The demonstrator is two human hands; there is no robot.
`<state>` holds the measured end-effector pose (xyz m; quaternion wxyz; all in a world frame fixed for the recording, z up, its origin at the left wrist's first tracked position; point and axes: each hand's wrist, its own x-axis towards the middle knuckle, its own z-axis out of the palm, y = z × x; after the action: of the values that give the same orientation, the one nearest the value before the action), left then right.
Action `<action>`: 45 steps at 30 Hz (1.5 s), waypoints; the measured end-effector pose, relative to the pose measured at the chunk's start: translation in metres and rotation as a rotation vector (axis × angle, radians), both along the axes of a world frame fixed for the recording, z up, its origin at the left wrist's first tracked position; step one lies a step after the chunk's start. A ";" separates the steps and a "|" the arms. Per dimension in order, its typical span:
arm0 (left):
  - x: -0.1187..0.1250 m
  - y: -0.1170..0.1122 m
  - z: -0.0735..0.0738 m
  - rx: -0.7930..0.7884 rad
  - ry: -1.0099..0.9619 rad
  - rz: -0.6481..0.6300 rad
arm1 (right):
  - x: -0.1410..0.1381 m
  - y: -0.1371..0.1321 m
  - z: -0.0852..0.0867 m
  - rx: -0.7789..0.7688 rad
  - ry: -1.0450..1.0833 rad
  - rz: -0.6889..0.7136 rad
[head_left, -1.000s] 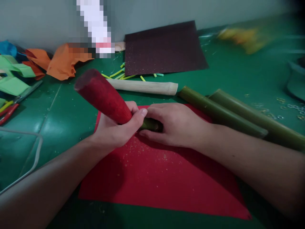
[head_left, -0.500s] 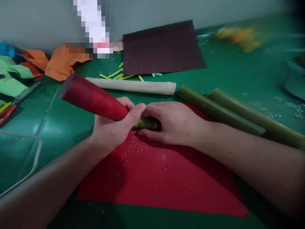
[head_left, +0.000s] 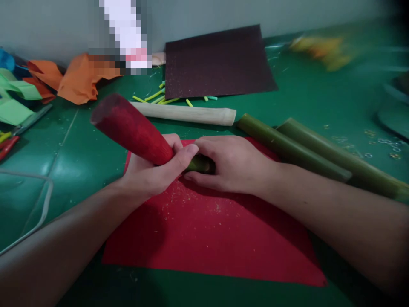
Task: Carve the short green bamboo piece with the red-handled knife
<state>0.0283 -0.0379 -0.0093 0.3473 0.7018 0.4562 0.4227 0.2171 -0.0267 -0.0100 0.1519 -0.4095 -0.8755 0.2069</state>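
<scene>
My left hand (head_left: 156,168) is wrapped round a thick bamboo stick (head_left: 134,132), thumb on top. Its upper-left length is red, and I cannot tell whether that is paint or a wrap. A bare green stretch shows between my two hands. My right hand (head_left: 230,164) curls over the lower, green end, with its fingertips mostly hidden. The stick is tilted, its red end raised towards the upper left. Under both hands lies a red sheet (head_left: 211,238) sprinkled with pale dust and shavings.
Behind are a pale bamboo stick (head_left: 182,113), a dark sheet (head_left: 217,64) and yellow-green bits (head_left: 156,96). Two green bamboo pieces (head_left: 297,149) lie right, near small rings (head_left: 393,145). Orange paper (head_left: 78,81), green paper (head_left: 15,102) and red-handled scissors (head_left: 9,147) sit left.
The raised red end of the stick has swung a little to the right and tipped up more. Both hands keep their grip. The whole view has shifted slightly.
</scene>
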 end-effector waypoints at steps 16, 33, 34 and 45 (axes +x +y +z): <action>0.004 0.004 -0.002 0.029 -0.099 0.138 | 0.000 0.000 0.000 -0.007 -0.007 -0.003; 0.005 0.000 0.008 -0.055 0.016 -0.043 | 0.000 -0.003 -0.003 0.041 0.054 -0.034; 0.005 0.000 0.007 -0.050 0.017 -0.042 | 0.000 -0.003 -0.004 0.050 0.053 -0.045; 0.001 0.005 -0.003 0.038 -0.153 0.086 | -0.001 -0.003 -0.001 0.010 0.082 -0.052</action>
<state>0.0296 -0.0333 -0.0119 0.3495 0.6537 0.4499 0.4981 0.2164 -0.0292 -0.0111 0.1948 -0.4227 -0.8585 0.2153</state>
